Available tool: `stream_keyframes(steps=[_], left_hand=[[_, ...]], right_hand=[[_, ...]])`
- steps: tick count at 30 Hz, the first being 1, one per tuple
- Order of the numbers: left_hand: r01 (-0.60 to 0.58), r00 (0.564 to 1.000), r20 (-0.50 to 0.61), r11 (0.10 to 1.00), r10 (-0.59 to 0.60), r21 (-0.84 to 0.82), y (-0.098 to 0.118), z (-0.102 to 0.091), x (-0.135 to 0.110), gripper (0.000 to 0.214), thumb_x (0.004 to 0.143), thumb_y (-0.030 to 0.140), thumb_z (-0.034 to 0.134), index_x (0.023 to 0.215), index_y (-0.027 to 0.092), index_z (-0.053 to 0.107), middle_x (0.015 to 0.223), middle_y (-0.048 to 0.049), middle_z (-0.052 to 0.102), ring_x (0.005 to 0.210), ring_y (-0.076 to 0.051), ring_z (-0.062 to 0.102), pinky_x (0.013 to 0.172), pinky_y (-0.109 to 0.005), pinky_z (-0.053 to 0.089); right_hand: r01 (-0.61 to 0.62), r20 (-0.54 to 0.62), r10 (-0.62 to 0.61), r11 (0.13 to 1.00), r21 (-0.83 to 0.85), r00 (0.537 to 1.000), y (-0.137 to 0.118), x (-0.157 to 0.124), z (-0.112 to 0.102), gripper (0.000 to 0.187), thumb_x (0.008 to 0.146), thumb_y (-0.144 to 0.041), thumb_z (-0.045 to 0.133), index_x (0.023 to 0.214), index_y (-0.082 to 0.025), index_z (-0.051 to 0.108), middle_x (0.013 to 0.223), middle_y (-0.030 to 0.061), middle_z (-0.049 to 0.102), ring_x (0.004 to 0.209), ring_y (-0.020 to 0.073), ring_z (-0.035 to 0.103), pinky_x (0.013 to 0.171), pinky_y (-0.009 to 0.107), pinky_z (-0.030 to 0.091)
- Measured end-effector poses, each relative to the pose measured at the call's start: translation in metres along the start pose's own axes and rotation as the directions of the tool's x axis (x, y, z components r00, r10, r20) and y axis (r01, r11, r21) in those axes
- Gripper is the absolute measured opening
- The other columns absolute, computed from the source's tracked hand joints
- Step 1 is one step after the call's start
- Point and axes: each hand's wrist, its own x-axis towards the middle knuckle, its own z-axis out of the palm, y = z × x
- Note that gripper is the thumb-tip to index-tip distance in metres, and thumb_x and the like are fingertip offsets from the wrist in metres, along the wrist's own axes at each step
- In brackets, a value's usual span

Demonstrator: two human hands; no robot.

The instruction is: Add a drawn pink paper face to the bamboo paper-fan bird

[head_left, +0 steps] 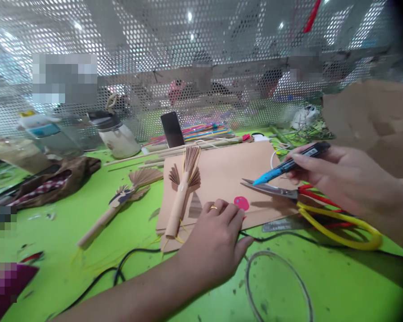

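Note:
In the head view my right hand (332, 170) grips a marker pen (285, 163), black with a blue front end that points down-left. Just under it is a pair of scissors (275, 190) with one red and one yellow handle; whether my hand touches them I cannot tell. My left hand (218, 232) presses on brown paper (235, 161), fingers bent forward and thumb apart. By its fingertips is a bright pink round patch (241, 203) with a small blue spot. Left of that hand, a rolled-paper figure (181, 192) with pleated fans lies on the paper.
A second paper figure (117, 203) lies on the green table (127, 277). Behind are a phone (172, 129), thin sticks (144, 154), coloured strips (204, 132) and a jar (116, 136). A black cable (134, 251) and a clear loop (278, 255) lie in front; a perforated screen (147, 53) stands beyond.

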Motion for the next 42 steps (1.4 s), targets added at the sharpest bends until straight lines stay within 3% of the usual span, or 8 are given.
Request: stream_keyframes(steps=[4, 7, 12, 16, 26, 42], left_hand=[[0.007, 1.000, 0.008, 1.000, -0.007, 0.004, 0.001, -0.001, 0.000, 0.043, 0.095, 0.044, 0.046, 0.126, 0.016, 0.054, 0.116, -0.0087, 0.058, 0.105, -0.029, 0.043, 0.092, -0.050, 0.041], [0.008, 1.000, 0.013, 1.000, -0.008, 0.002, 0.001, -0.001, 0.001, 0.043, 0.095, 0.044, 0.046, 0.126, 0.016, 0.054, 0.116, -0.0087, 0.058, 0.105, -0.029, 0.043, 0.092, -0.050, 0.041], [0.008, 1.000, 0.026, 1.000, -0.008, -0.004, 0.000, -0.001, 0.003, 0.043, 0.095, 0.044, 0.045, 0.127, 0.016, 0.054, 0.117, -0.0090, 0.058, 0.106, -0.029, 0.043, 0.092, -0.051, 0.040], [0.004, 0.999, 0.039, 1.000, -0.004, -0.008, 0.000, -0.002, 0.002, 0.043, 0.095, 0.043, 0.046, 0.126, 0.015, 0.054, 0.117, -0.0088, 0.057, 0.106, -0.029, 0.043, 0.092, -0.051, 0.040], [0.007, 0.999, 0.032, 1.000, -0.006, -0.011, 0.000, -0.001, 0.003, 0.043, 0.095, 0.042, 0.046, 0.128, 0.015, 0.053, 0.118, -0.0087, 0.057, 0.107, -0.029, 0.042, 0.094, -0.051, 0.040], [0.004, 1.000, 0.020, 1.000, -0.004, -0.010, -0.001, 0.000, 0.002, 0.042, 0.094, 0.042, 0.048, 0.127, 0.016, 0.054, 0.118, -0.0096, 0.057, 0.108, -0.029, 0.043, 0.094, -0.051, 0.040]], right_hand=[[0.050, 0.118, -0.027, 0.979, -0.199, 0.993, 0.011, -0.013, 0.011, 0.022, 0.081, -0.040, 0.072, 0.093, -0.021, 0.071, 0.076, 0.0015, 0.071, 0.070, 0.0131, 0.065, 0.067, 0.025, 0.056], [0.095, 0.143, -0.053, 0.947, -0.306, 0.988, 0.015, -0.015, 0.014, 0.021, 0.082, -0.041, 0.070, 0.093, -0.023, 0.071, 0.073, -0.0003, 0.072, 0.067, 0.0109, 0.066, 0.063, 0.019, 0.055], [0.095, 0.192, -0.037, 0.948, -0.303, 0.981, 0.027, -0.017, 0.016, 0.022, 0.081, -0.042, 0.071, 0.097, -0.027, 0.070, 0.081, -0.0009, 0.076, 0.073, 0.0141, 0.071, 0.068, 0.021, 0.057], [0.150, 0.189, -0.076, 0.897, -0.415, 0.979, 0.035, -0.016, 0.015, 0.025, 0.080, -0.044, 0.071, 0.098, -0.028, 0.070, 0.092, 0.0004, 0.077, 0.079, 0.0174, 0.073, 0.069, 0.025, 0.057], [0.185, 0.216, -0.089, 0.857, -0.481, 0.972, 0.033, -0.016, 0.017, 0.022, 0.083, -0.044, 0.068, 0.099, -0.029, 0.070, 0.105, 0.0013, 0.074, 0.093, 0.0222, 0.071, 0.077, 0.031, 0.057], [0.215, 0.224, -0.111, 0.828, -0.518, 0.968, 0.033, -0.014, 0.022, 0.023, 0.083, -0.046, 0.067, 0.097, -0.029, 0.071, 0.103, 0.0019, 0.074, 0.092, 0.0224, 0.069, 0.071, 0.030, 0.056]])
